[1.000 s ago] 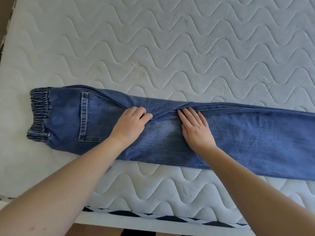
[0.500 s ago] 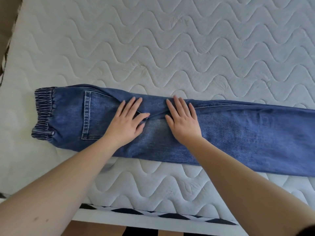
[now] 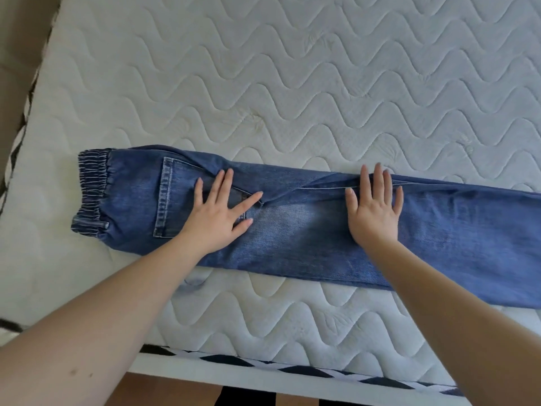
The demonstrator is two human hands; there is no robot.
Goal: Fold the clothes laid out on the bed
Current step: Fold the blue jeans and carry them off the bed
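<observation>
A pair of blue jeans (image 3: 304, 232) lies folded lengthwise across the white quilted mattress (image 3: 292, 83). Its elastic waistband is at the left and the legs run off the right edge of the view. My left hand (image 3: 218, 216) presses flat on the back pocket area, fingers spread. My right hand (image 3: 373, 210) lies flat on the upper leg near the far seam, fingers straight and spread. Neither hand grips the fabric.
The mattress edge with a black-and-white patterned border (image 3: 292, 367) runs along the bottom. A brown surface (image 3: 20, 54) shows beyond the mattress at the far left. A wooden floor strip (image 3: 175, 394) shows below the bed.
Both hands have flattened and slid apart on the jeans: the left toward the pocket, the right further right along the leg. The crease between them is smoother.
</observation>
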